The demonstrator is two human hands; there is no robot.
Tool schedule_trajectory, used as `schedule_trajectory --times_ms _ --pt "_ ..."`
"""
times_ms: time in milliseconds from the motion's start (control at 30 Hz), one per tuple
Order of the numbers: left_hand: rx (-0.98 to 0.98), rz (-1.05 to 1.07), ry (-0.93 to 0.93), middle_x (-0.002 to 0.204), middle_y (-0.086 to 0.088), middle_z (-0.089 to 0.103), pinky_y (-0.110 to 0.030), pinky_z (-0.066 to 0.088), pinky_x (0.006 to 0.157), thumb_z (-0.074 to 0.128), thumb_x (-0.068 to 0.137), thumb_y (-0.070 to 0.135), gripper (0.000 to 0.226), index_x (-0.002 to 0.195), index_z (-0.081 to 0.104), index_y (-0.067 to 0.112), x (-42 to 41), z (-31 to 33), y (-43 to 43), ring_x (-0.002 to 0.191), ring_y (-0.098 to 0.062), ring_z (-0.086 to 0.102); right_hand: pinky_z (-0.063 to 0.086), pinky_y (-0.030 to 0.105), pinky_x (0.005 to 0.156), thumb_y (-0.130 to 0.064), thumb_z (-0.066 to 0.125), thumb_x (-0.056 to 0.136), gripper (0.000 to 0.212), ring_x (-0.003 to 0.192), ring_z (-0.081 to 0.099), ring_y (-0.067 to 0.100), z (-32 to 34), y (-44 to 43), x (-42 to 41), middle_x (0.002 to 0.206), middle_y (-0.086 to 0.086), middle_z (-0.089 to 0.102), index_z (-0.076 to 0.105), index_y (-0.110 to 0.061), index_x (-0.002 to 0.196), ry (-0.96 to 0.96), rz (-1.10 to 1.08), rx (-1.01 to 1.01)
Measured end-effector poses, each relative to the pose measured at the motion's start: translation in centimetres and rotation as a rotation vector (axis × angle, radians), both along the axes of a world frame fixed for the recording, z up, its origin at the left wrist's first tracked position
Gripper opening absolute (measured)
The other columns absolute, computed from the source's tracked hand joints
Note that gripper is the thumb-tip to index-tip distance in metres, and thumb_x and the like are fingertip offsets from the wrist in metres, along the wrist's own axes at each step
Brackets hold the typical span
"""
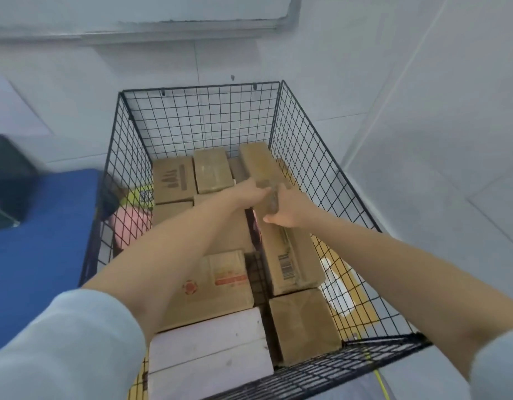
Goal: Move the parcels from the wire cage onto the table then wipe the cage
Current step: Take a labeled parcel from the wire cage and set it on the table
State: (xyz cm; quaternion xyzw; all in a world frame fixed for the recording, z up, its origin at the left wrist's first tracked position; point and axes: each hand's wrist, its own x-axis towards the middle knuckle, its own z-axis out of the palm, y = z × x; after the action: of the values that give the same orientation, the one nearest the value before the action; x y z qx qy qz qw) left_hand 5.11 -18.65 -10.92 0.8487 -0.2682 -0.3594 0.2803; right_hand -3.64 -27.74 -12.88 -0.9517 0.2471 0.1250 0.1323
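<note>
A black wire cage [313,157] stands on the floor below me, filled with several brown cardboard parcels and a white box [206,347] at the near end. Both my arms reach down into it. My left hand [249,193] and my right hand [287,209] grip the near end of a long brown parcel [256,160], which tilts up toward the far right corner. Under it lies a parcel with a barcode label [290,261]. A parcel with red print [223,284] sits in the middle.
A blue table surface [41,249] lies left of the cage, with a dark object [9,174] on its far part. Pink and yellow items [134,215] show through the cage's left wall. Pale walls close in behind and to the right.
</note>
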Motion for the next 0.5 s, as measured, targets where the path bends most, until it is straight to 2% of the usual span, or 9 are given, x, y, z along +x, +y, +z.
schedule_trajectory --times_ms 67,167,267,333,367,433,500 --pt "-0.082 0.088 0.093 0.133 -0.013 0.054 -0.035 0.047 0.096 0.043 0.101 0.03 0.041 0.133 0.042 0.006 0.6 0.4 0.0 0.117 -0.026 0.056 0.049 0.043 0.094 -0.045 0.071 0.079 0.082 0.11 0.056 0.031 1.0 0.2 0.0 0.126 0.014 0.054 0.031 -0.01 0.141 -0.051 0.004 -0.015" --pt "-0.178 0.217 0.181 0.126 -0.012 0.059 -0.035 0.053 0.089 0.048 0.099 0.029 0.037 0.127 0.044 0.006 1.8 1.9 0.2 0.108 -0.025 0.062 0.042 0.044 0.099 -0.051 0.069 0.077 0.071 0.107 0.056 0.029 3.6 0.3 0.1 0.116 0.01 0.059 0.043 -0.009 0.128 -0.121 0.058 -0.088" --pt "-0.264 0.261 0.173 0.122 -0.01 0.061 -0.029 0.054 0.081 0.048 0.099 0.029 0.035 0.124 0.051 0.004 2.4 5.4 0.8 0.106 -0.024 0.063 0.043 0.042 0.096 -0.053 0.065 0.079 0.059 0.105 0.057 0.028 7.7 0.6 0.5 0.108 0.008 0.061 0.052 -0.008 0.115 -0.188 0.091 -0.16" --pt "-0.316 0.268 0.119 0.112 -0.011 0.065 -0.024 0.055 0.071 0.048 0.099 0.029 0.029 0.111 0.057 0.004 2.9 8.3 1.1 0.097 -0.021 0.065 0.043 0.042 0.095 -0.054 0.063 0.079 0.056 0.108 0.055 0.031 10.5 0.9 0.9 0.109 0.009 0.06 0.055 -0.01 0.112 -0.251 0.09 -0.169" --pt "-0.345 0.272 0.087 0.107 -0.011 0.066 -0.025 0.056 0.07 0.048 0.099 0.028 0.026 0.105 0.057 0.005 3.0 9.8 1.3 0.094 -0.022 0.066 0.042 0.044 0.096 -0.057 0.061 0.076 0.06 0.111 0.051 0.033 11.6 1.0 1.1 0.113 0.01 0.058 0.054 -0.011 0.115 -0.277 0.079 -0.158" --pt "-0.397 0.296 0.035 0.106 -0.014 0.065 -0.029 0.057 0.077 0.048 0.098 0.022 0.02 0.101 0.058 0.005 3.3 12.3 1.7 0.094 -0.024 0.067 0.04 0.047 0.096 -0.069 0.053 0.066 0.082 0.115 0.045 0.035 13.2 1.2 1.6 0.122 0.012 0.053 0.049 -0.012 0.125 -0.307 0.033 -0.134" --pt "-0.44 0.289 -0.038 0.105 -0.015 0.062 -0.038 0.055 0.087 0.048 0.095 0.011 0.012 0.088 0.057 0.011 3.2 14.5 2.3 0.097 -0.028 0.065 0.041 0.046 0.097 -0.074 0.057 0.061 0.101 0.12 0.04 0.036 14.3 1.4 1.8 0.131 0.015 0.045 0.039 -0.008 0.135 -0.34 -0.012 -0.082"
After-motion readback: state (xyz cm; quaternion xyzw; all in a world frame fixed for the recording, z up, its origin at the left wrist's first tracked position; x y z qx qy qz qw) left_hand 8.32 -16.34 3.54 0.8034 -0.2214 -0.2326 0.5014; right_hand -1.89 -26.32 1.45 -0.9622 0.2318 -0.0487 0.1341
